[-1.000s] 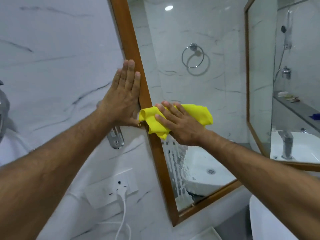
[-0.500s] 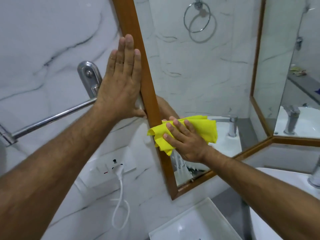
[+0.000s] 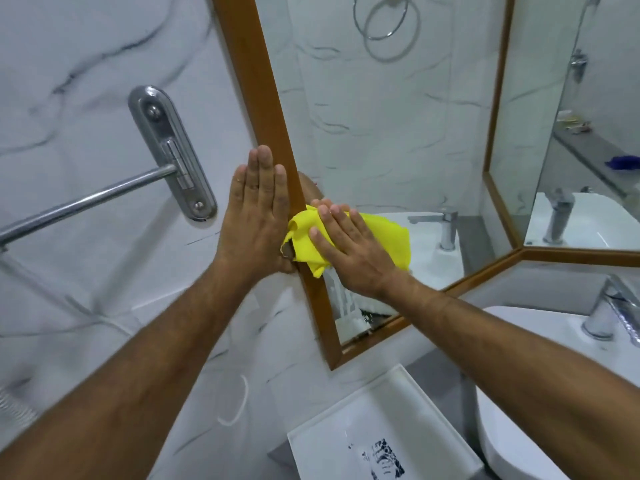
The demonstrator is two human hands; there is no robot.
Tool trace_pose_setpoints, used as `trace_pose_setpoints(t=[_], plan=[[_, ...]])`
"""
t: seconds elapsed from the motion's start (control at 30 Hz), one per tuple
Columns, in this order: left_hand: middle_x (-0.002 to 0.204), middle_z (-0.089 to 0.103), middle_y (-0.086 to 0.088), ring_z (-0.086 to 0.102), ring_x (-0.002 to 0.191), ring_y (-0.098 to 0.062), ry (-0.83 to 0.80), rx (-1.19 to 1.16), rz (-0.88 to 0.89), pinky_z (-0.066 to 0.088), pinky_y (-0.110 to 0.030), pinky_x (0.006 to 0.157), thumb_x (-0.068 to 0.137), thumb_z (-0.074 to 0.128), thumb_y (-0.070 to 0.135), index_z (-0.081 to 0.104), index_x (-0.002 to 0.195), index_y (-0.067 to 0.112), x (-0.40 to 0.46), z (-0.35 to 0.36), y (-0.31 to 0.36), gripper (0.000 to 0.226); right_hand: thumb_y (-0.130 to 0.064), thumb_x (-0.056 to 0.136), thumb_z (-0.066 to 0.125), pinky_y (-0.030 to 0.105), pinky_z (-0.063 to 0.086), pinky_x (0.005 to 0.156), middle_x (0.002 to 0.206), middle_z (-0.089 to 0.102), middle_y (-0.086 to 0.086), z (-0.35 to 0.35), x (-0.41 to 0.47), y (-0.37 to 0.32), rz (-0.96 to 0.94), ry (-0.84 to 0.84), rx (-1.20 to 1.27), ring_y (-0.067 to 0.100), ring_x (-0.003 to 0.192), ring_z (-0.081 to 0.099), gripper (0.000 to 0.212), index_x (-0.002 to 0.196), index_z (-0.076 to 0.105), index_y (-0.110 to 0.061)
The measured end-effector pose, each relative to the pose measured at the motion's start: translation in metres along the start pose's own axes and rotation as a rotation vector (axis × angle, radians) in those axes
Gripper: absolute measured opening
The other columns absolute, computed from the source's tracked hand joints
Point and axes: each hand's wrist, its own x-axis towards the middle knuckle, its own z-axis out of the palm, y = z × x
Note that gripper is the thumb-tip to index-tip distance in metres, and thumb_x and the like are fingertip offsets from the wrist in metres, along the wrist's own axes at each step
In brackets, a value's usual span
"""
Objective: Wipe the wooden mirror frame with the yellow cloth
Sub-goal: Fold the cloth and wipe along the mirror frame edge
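Observation:
The wooden mirror frame (image 3: 261,84) runs down the middle of the head view, slanting to a lower corner near the sink. My right hand (image 3: 349,251) presses the crumpled yellow cloth (image 3: 381,233) flat against the frame's left rail and the glass beside it, fingers spread over the cloth. My left hand (image 3: 258,216) lies flat on the marble wall just left of the rail, fingers straight and pointing up, thumb at the frame's edge and touching the cloth. Part of the rail is hidden under the cloth.
A chrome towel bar (image 3: 104,195) on its mount (image 3: 173,150) juts from the wall at left. A white tray (image 3: 377,431) sits below the frame's corner, a white sink (image 3: 540,355) with a chrome tap (image 3: 609,306) at right. A second framed mirror (image 3: 498,98) meets this one at the corner.
My right hand has slid the cloth down the left rail toward the lower corner. My left hand has followed down the wall, and the view has tilted down.

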Motion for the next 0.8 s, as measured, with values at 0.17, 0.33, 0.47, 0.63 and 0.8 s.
trace_pose_setpoints(t=[0.17, 0.33, 0.47, 0.63, 0.8], plan=[[0.147, 0.020, -0.045, 0.015, 0.143, -0.049, 0.154, -0.048, 0.055, 0.010, -0.055, 0.120, 0.079, 0.057, 0.079, 0.018, 0.142, -0.011, -0.017, 0.036, 0.005, 0.117, -0.020, 0.097, 0.037, 0.051, 0.017, 0.123, 0.153, 0.038, 0.020, 0.029, -0.033, 0.001, -0.114, 0.065, -0.030, 0.033, 0.152, 0.015, 0.057, 0.153, 0.029, -0.013], [0.141, 0.032, -0.049, 0.029, 0.137, -0.058, 0.214, -0.013, 0.045, 0.005, -0.054, 0.122, 0.073, 0.042, 0.092, 0.022, 0.141, -0.013, -0.014, 0.051, 0.006, 0.127, -0.033, 0.095, 0.040, 0.047, 0.011, 0.125, 0.152, 0.041, 0.011, 0.053, -0.096, -0.012, -0.215, 0.045, -0.042, 0.027, 0.152, 0.019, 0.058, 0.151, 0.035, -0.020], [0.143, 0.026, -0.049, 0.021, 0.138, -0.058, 0.206, 0.014, 0.032, -0.002, -0.051, 0.122, 0.061, 0.042, 0.100, 0.018, 0.144, -0.013, -0.014, 0.056, 0.007, 0.142, -0.029, 0.097, 0.036, 0.045, 0.014, 0.122, 0.150, 0.043, 0.006, 0.059, -0.152, -0.038, -0.244, -0.132, -0.036, 0.026, 0.153, 0.018, 0.053, 0.150, 0.038, -0.023], [0.145, 0.024, -0.047, 0.021, 0.139, -0.057, 0.113, 0.017, 0.017, -0.005, -0.050, 0.122, 0.048, 0.051, 0.100, 0.014, 0.145, -0.012, -0.016, 0.047, 0.010, 0.153, -0.013, 0.097, 0.037, 0.044, 0.016, 0.122, 0.153, 0.038, 0.005, 0.046, -0.157, -0.035, -0.310, -0.260, -0.041, 0.020, 0.144, 0.035, 0.053, 0.149, 0.038, -0.022], [0.143, 0.028, -0.050, 0.026, 0.138, -0.059, 0.133, 0.026, -0.011, -0.004, -0.050, 0.122, 0.062, 0.046, 0.098, 0.018, 0.143, -0.014, -0.018, 0.045, 0.017, 0.141, -0.010, 0.104, 0.034, 0.047, 0.020, 0.124, 0.158, 0.028, 0.016, 0.032, -0.126, -0.025, -0.251, -0.218, 0.007, 0.030, 0.150, 0.023, 0.051, 0.154, 0.025, -0.012]])
